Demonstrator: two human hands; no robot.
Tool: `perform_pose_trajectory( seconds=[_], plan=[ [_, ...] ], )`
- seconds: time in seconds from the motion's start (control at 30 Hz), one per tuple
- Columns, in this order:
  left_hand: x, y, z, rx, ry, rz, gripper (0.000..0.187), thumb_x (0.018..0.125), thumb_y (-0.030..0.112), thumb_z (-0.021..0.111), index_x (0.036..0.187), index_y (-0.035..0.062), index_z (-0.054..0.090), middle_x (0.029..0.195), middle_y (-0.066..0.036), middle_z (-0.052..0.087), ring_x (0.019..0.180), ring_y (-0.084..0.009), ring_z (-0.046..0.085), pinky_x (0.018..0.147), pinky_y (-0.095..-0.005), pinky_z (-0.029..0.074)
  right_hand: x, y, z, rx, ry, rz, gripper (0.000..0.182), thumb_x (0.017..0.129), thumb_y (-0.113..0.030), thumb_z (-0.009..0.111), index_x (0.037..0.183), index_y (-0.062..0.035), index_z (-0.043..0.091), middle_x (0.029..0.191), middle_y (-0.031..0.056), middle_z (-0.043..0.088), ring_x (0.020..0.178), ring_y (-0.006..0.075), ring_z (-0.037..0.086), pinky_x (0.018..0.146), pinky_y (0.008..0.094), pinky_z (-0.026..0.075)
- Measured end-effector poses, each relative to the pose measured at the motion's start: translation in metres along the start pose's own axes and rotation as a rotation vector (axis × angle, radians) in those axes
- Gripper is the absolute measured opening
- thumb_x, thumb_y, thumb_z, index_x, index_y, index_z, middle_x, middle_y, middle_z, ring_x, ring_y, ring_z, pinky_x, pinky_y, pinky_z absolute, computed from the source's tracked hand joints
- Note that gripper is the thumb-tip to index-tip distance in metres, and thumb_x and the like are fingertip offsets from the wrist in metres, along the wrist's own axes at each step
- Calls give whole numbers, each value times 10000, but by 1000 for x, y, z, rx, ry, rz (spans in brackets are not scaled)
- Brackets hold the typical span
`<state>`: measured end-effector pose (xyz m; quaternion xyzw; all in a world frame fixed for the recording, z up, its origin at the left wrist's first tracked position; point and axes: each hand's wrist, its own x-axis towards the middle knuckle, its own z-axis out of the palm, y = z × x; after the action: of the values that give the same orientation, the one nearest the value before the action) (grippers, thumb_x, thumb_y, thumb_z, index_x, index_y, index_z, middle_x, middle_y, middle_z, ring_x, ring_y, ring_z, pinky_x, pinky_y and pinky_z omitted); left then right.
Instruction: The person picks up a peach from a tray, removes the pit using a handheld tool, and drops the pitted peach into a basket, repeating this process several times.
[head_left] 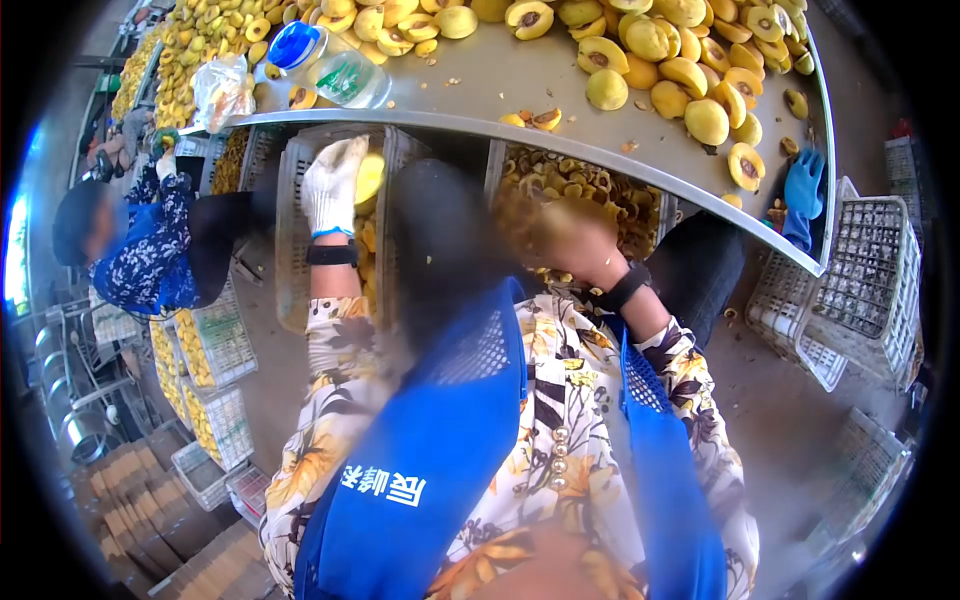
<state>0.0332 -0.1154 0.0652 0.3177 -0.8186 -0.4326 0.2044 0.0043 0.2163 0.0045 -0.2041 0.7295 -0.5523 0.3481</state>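
Observation:
My left hand (333,188), in a white knit glove with a blue cuff, is closed on a yellow peach half (370,177). It is above a crate (292,235) under the table edge that contains more yellow fruit. My right hand (570,240) is bare and smeared by motion over a second crate (493,172) of brownish fruit scraps and pits (560,178). Its fingers, and anything in them, cannot be made out. Cut yellow peaches (705,122), some with the stone showing, are heaped on the metal table (470,95).
On the table lie a clear bottle with a blue cap (350,80) and a plastic bag (222,92). A blue glove (803,190) hangs at the right corner. Stacked crates (865,265) stand at right. A co-worker (150,245) sits at left near fruit-filled crates (215,345).

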Motion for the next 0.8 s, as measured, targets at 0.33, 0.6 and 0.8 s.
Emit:
perform_pose_trajectory(
  seconds=[0.33,0.6,0.8],
  plan=[
    [31,153,205,491,-334,781,367,774,334,525,1123,224,554,1084,-92,580,992,-272,557,833,-394,450,-21,-17,-7,-357,403,-25,248,727,-184,631,911,-31,568,732,200,597,685,368,583,618,387,468],
    [22,166,273,541,-579,562,321,740,174,556,1052,231,602,1077,-123,575,1005,-273,555,862,-363,447,-58,-29,-35,-140,624,89,226,749,-154,627,922,-21,566,678,157,593,610,219,600,574,320,464],
    [-1,163,178,131,-1030,513,369,705,176,658,1057,81,600,962,-84,640,854,-161,595,762,-275,456,-24,-41,-77,-161,800,-110,488,731,-259,682,1106,0,505,848,201,622,740,263,633,650,321,486]
  ],
)
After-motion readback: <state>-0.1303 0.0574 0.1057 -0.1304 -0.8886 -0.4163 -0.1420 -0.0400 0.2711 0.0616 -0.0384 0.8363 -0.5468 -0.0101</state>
